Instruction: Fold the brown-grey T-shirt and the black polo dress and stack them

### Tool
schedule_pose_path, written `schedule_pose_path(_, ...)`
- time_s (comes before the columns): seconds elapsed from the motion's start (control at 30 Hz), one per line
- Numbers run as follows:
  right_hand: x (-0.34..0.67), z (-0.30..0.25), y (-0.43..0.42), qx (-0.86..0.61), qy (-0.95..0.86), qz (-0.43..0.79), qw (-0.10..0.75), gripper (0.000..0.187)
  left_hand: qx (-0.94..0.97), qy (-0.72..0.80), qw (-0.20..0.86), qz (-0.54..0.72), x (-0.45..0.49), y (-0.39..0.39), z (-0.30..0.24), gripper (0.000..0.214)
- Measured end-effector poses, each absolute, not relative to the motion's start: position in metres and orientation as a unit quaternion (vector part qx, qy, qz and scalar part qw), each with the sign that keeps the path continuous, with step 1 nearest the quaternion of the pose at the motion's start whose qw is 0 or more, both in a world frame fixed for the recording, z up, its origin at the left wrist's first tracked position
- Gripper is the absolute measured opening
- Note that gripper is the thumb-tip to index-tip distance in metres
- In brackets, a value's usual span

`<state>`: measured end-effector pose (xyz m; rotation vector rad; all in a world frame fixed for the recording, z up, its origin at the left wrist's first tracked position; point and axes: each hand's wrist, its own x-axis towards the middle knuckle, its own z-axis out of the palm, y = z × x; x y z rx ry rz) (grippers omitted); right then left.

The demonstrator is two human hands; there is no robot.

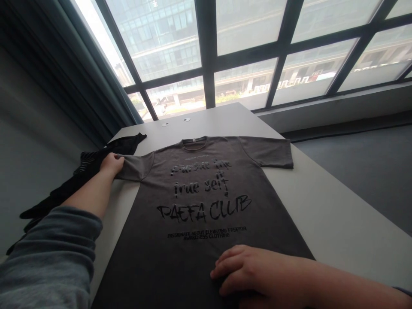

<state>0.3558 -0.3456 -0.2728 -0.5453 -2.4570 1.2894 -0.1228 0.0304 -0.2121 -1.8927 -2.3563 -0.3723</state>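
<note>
A dark grey T-shirt [196, 180] with black lettering lies flat, face up, on a white table [334, 214], collar toward the window. My left hand [111, 164] is closed on the end of the shirt's left sleeve [137, 167], at the table's left side. My right hand [247, 268] rests palm down on the lower front of the shirt, fingers stretched out and slightly apart. The shirt's right sleeve [268, 152] is spread out flat.
A black garment [80, 174] hangs over the table's left edge beside my left hand. Two small white discs [175, 122] sit at the table's far end. A large window [244, 47] and a dark curtain [64, 73] stand behind.
</note>
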Motion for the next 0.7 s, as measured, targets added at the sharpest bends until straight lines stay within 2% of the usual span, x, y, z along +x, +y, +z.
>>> schedule_pose_path(0.33,0.356,-0.267,-0.346,-0.192,-0.86,0.446,0.155,0.044,-0.68,-0.727,0.029,-0.089,-0.037,0.033,-0.175,0.034)
schedule_pose_path(0.53,0.357,-0.266,-0.345,-0.187,-0.865,0.439,0.156,0.042,-0.721,-0.689,0.016,-0.07,0.011,0.03,-0.189,0.028)
schedule_pose_path(0.7,0.357,-0.266,-0.344,-0.182,-0.87,0.43,0.159,0.04,-0.745,-0.667,-0.008,-0.027,0.036,0.023,-0.215,0.035)
